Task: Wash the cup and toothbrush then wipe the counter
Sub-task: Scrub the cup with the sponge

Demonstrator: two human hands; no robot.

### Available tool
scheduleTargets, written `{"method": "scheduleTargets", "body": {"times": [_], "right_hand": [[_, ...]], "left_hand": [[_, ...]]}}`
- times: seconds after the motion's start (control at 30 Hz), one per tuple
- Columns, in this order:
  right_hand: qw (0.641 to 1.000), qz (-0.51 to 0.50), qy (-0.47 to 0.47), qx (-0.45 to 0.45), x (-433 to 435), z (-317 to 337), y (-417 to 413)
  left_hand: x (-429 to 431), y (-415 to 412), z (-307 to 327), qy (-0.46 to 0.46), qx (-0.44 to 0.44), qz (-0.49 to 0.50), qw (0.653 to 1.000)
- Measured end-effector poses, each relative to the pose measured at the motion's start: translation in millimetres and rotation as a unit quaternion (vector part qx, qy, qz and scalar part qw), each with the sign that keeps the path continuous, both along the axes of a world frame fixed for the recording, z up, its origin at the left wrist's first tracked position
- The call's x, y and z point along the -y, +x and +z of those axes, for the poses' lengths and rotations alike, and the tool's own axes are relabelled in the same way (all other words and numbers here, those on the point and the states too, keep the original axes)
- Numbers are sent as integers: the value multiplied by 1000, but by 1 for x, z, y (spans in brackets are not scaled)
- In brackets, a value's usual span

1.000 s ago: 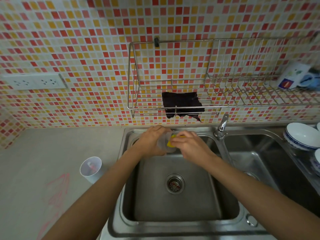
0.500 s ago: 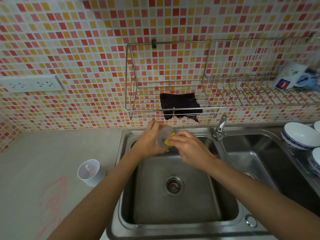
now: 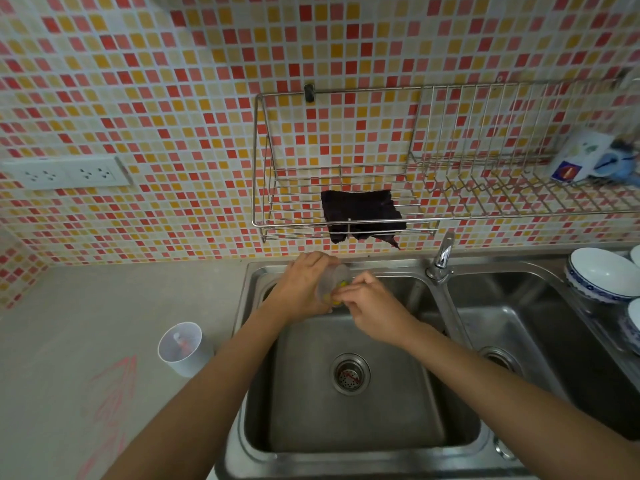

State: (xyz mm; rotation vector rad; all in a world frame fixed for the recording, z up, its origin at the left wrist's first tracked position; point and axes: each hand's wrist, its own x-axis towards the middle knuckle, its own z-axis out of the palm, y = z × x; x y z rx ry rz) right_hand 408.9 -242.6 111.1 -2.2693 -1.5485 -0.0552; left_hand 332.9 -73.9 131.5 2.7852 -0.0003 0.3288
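Your left hand [image 3: 300, 289] keeps its fingers curled round the cup [image 3: 331, 277] while your right hand [image 3: 375, 311], pinching the sponge [image 3: 341, 285], has pushed it deeper: scrubbing continues.

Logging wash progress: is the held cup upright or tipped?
Tipped: left hand holds the cup sideways, mouth toward the right hand.

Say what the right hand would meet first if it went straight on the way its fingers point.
The clear cup that the left hand holds: the right hand points up-left into its mouth, pinching a yellow thing there. Probably the cup's inner wall comes first, though depth is unclear.
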Motion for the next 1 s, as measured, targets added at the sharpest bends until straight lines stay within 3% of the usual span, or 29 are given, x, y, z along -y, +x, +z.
{"method": "scheduleTargets", "body": {"times": [0.17,0.2,0.33,0.5,0.57,0.67,0.83,1.0], "right_hand": [[988,-18,11,155,4,6,5],[988,-21,26,152,3,5,4],[1000,8,14,-20,4,0,5],[995,26,39,85,12,1,18],[995,22,58,75,13,0,11],[998,35,57,-9,15,-3,3],[991,49,65,104,20,-3,17],[989,78,72,103,19,-10,4]], "left_hand": [[4,3,6,-10,33,-29,999],[4,3,7,-13,31,-32,999],[3,-2,0,-37,0,-25,999],[6,-3,-2,-72,16,-9,997],[3,-1,-1,-67,14,-7,998],[-1,-2,-3,-52,-5,-11,999],[2,-3,-5,-66,8,-15,998],[1,-3,-6,-64,-1,-27,998]]}}
